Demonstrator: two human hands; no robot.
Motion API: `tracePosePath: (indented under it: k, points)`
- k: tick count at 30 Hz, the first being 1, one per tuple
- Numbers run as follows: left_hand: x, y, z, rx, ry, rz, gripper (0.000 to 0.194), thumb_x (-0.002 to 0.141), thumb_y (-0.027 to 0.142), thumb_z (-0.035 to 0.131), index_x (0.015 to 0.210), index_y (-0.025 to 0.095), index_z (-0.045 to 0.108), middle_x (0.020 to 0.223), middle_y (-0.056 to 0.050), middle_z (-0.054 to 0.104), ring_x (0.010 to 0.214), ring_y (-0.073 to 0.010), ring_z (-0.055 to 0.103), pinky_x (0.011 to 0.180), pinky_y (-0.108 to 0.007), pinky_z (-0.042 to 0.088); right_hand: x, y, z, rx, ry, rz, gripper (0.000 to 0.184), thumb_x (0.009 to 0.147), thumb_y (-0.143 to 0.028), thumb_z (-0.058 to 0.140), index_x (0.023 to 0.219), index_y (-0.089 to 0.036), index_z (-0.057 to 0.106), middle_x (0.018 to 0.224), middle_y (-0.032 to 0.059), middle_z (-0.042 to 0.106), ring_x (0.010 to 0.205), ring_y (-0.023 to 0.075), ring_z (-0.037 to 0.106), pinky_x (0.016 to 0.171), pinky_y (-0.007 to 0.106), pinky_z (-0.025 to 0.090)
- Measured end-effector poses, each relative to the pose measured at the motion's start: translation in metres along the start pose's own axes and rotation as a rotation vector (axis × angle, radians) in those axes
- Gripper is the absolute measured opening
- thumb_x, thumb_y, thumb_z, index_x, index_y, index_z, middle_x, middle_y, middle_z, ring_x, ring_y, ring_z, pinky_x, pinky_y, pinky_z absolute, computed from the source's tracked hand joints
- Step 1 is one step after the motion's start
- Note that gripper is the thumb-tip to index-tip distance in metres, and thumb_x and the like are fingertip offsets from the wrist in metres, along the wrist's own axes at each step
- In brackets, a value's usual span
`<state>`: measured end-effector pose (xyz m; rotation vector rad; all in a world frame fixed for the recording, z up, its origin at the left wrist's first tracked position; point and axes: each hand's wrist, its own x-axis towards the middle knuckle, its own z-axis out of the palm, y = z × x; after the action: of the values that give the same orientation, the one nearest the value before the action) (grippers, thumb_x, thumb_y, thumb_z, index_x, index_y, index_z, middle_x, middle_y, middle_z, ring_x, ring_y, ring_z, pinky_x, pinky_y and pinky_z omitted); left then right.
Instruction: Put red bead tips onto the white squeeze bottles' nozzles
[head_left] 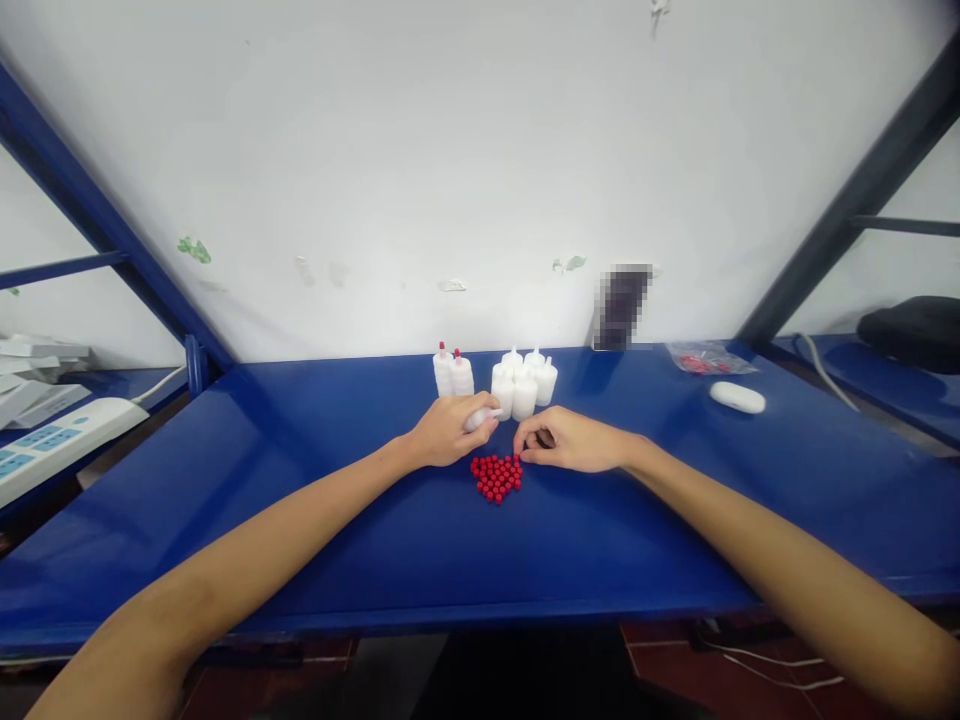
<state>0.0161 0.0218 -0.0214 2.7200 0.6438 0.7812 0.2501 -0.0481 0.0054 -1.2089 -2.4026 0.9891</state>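
Observation:
My left hand [448,430] is wrapped round a small white bottle [480,416] lying on its side, its nozzle pointing right. My right hand [564,440] rests on the blue table [300,500] with its fingertips pinched at the upper right edge of a pile of several small red caps [496,476]; whether a cap is in the pinch is hidden. Behind the hands stand two white bottles with red caps [452,372] and a cluster of several uncapped white bottles [523,382].
A clear bag with red pieces [705,358] and a white oval object [737,397] lie at the back right. A white power strip [52,442] sits on the left bench. Dark frame posts [847,210] flank the table; a white wall stands behind.

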Motion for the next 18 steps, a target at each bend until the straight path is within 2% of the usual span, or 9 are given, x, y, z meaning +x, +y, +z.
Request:
tracePosePath:
  k: [4,8,11,13,15,18]
  points:
    - [0.001,0.002,-0.001,0.030,-0.013,-0.042,0.028,0.095,0.040,0.045,0.111,0.019,0.056,0.082,-0.001,0.067,0.066,-0.0145,0.061,0.066,-0.025,0.044,0.001,0.004,0.002,0.005,0.042,-0.006,0.021,0.085,-0.034,0.062,0.089,-0.015,0.071,0.064,-0.0016,0.057,0.056,0.0098,0.046,0.055,0.024,0.035]
    - [0.002,0.001,0.001,0.123,-0.016,-0.085,0.034,0.092,0.049,0.050,0.108,0.020,0.058,0.066,0.004,0.060,0.055,-0.0134,0.053,0.056,-0.024,0.035,0.002,0.000,0.005,0.090,0.176,-0.033,0.028,0.090,-0.041,0.056,0.088,-0.015,0.066,0.064,-0.0015,0.055,0.057,0.0110,0.046,0.057,0.024,0.036]
    - [0.001,-0.001,0.001,0.146,-0.045,-0.023,0.035,0.093,0.051,0.051,0.105,0.020,0.060,0.074,0.001,0.065,0.061,-0.0145,0.057,0.058,-0.023,0.035,0.008,-0.010,0.010,0.097,0.284,-0.090,0.034,0.094,-0.048,0.048,0.086,-0.016,0.059,0.064,-0.0023,0.053,0.057,0.0109,0.046,0.057,0.024,0.034]
    - [0.001,-0.002,0.001,0.134,-0.054,0.004,0.037,0.093,0.053,0.050,0.106,0.020,0.059,0.080,-0.001,0.068,0.065,-0.0153,0.059,0.060,-0.024,0.036,0.014,-0.016,0.013,-0.033,0.359,-0.128,0.038,0.096,-0.049,0.044,0.079,-0.017,0.055,0.062,-0.0031,0.048,0.057,0.0103,0.041,0.057,0.025,0.030]
    - [0.000,-0.002,0.000,0.129,-0.054,0.023,0.042,0.093,0.057,0.050,0.111,0.019,0.058,0.085,-0.002,0.069,0.069,-0.0166,0.061,0.062,-0.025,0.038,0.017,-0.019,0.016,-0.175,0.414,-0.136,0.038,0.098,-0.046,0.041,0.074,-0.018,0.052,0.061,-0.0034,0.045,0.056,0.0102,0.038,0.057,0.026,0.027]
    - [0.000,-0.001,-0.002,0.107,-0.063,0.044,0.054,0.092,0.060,0.049,0.126,0.019,0.052,0.088,-0.003,0.069,0.072,-0.0181,0.062,0.064,-0.026,0.040,0.012,-0.016,0.012,-0.260,0.499,-0.137,0.030,0.095,-0.036,0.042,0.070,-0.019,0.048,0.059,-0.0037,0.044,0.055,0.0100,0.037,0.057,0.026,0.026]
